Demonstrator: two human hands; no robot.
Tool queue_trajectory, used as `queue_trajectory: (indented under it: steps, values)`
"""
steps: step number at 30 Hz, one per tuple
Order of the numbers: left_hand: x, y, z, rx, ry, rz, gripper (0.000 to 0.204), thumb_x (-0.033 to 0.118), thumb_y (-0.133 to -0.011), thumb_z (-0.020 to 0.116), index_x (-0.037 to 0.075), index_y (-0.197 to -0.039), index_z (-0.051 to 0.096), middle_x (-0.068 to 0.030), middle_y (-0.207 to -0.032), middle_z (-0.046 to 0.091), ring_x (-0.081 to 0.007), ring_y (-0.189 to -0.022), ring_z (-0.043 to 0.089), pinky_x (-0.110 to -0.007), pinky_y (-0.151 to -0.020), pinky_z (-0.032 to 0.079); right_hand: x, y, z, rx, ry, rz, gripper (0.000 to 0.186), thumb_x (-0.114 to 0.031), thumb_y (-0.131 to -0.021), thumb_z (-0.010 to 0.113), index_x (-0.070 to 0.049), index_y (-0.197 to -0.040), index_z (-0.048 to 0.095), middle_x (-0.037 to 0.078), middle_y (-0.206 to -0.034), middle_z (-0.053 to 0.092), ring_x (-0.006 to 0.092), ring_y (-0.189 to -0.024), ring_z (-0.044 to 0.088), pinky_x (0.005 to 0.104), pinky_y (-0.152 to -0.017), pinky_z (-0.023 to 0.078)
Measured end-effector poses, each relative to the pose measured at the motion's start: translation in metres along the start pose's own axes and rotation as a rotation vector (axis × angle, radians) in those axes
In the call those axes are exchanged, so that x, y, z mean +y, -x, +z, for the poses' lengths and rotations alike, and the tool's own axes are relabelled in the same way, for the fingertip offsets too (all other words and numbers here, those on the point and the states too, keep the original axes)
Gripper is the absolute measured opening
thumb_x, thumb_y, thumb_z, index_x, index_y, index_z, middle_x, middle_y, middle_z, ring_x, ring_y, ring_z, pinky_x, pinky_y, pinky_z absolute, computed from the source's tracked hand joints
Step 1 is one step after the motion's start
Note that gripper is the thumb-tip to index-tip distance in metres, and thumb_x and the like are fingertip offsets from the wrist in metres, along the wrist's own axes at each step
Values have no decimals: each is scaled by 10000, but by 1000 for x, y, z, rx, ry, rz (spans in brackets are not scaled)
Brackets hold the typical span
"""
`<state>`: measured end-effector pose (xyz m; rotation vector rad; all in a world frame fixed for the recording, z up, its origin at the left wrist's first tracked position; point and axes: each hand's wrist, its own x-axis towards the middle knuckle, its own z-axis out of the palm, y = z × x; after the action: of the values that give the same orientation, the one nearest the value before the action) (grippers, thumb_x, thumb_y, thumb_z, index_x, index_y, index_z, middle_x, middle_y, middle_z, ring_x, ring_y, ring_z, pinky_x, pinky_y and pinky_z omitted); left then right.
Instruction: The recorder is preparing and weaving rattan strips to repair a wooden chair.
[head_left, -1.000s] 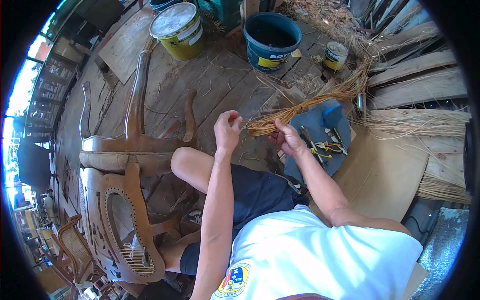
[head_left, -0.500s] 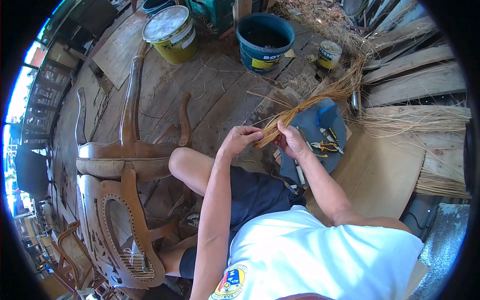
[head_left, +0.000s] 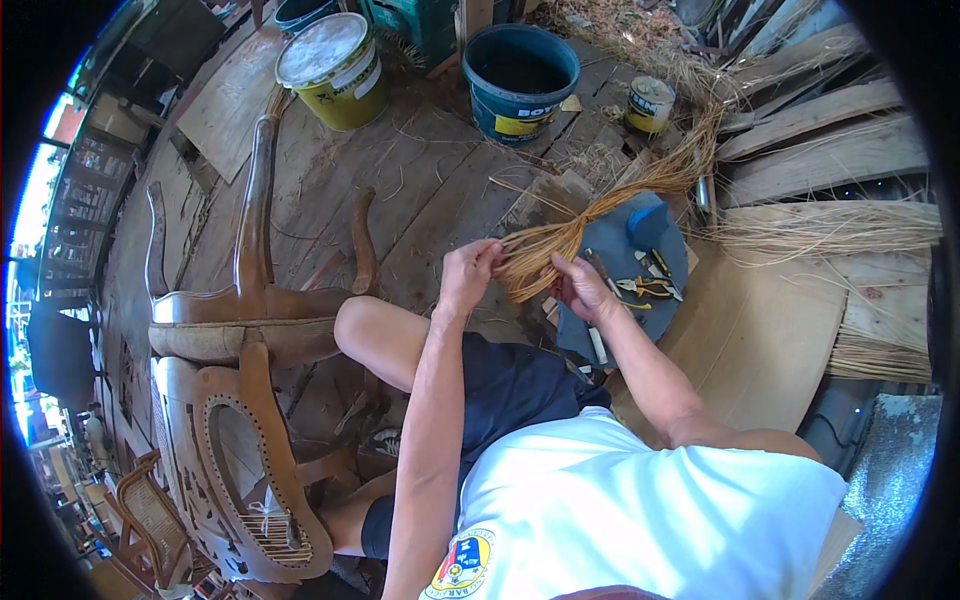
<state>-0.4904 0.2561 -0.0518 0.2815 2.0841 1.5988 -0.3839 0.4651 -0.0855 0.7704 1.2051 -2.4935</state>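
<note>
A long bundle of thin golden cane strands (head_left: 600, 208) runs from the upper right toward my lap, its near end fanned out loosely. My left hand (head_left: 470, 275) pinches the tips of some strands at the left side of the fan. My right hand (head_left: 583, 289) grips the fan's lower right edge, the thumb on top and the other fingers partly hidden. Left of my knee lies a tipped-over wooden chair (head_left: 250, 310) with a padded seat. Small holes ring its oval back frame (head_left: 262, 430), and several strands cross the lower part of that opening.
Beside my right hand, a grey-blue pad (head_left: 625, 325) bears yellow-handled pliers (head_left: 648, 288), other hand tools and a blue item (head_left: 647, 226). Beyond stand a dark green bucket (head_left: 520, 85), a lidded yellow pail (head_left: 335, 75) and a small can (head_left: 650, 105). Loose cane lies over planks (head_left: 820, 235) at right.
The near end of the cane bundle has spread from a tight bunch into a fan. My left hand has moved slightly left with strand tips; the view has shifted a little.
</note>
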Motion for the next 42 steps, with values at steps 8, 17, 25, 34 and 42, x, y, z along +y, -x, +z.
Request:
queue_trajectory:
  steps: [8, 17, 25, 34, 42]
  values:
    - [32, 28, 15, 476, -410, 648, 103, 43, -912, 612, -25, -980, 652, -159, -853, 662, -360, -762, 651, -406, -687, 511, 27, -25, -3, 144, -341, 47, 1181, -829, -756, 563, -98, -1568, 117, 247, -1346, 518, 374, -1149, 570, 417, -966, 441]
    - [40, 56, -23, 328, -71, 222, 146, 75, -916, 686, -2, -1038, 664, -112, -915, 690, -162, -814, 666, -298, -722, 522, 44, -106, -38, 320, -212, 49, 675, -637, -892, 594, -47, -1197, 474, 120, -914, 645, 216, -729, 642, 322, -598, 512]
    - [41, 50, -55, 666, 486, 253, 175, 58, -995, 578, 6, -1162, 588, -59, -1066, 652, -86, -835, 611, -211, -777, 500, 97, -181, -8, 312, 1496, -102, 660, -221, -845, 691, -27, -1399, 389, 249, -1462, 391, 420, -1272, 497, 458, -1037, 444]
    - [31, 44, -52, 691, 385, 252, 121, 0, -958, 613, 6, -1077, 629, -39, -993, 633, -83, -808, 601, -214, -739, 489, 115, -245, -20, 391, 1773, 162, 709, -185, -851, 683, -111, -1467, 341, 180, -1458, 398, 365, -1258, 524, 450, -1009, 480]
    - [36, 41, -51, 654, 420, 238, 134, 30, -974, 602, 5, -1105, 613, -62, -1029, 652, -89, -819, 609, -213, -755, 493, 78, -234, -43, 166, 1921, 49, 613, -255, -837, 745, -108, -1379, 498, 155, -1409, 489, 347, -1263, 530, 448, -1042, 457]
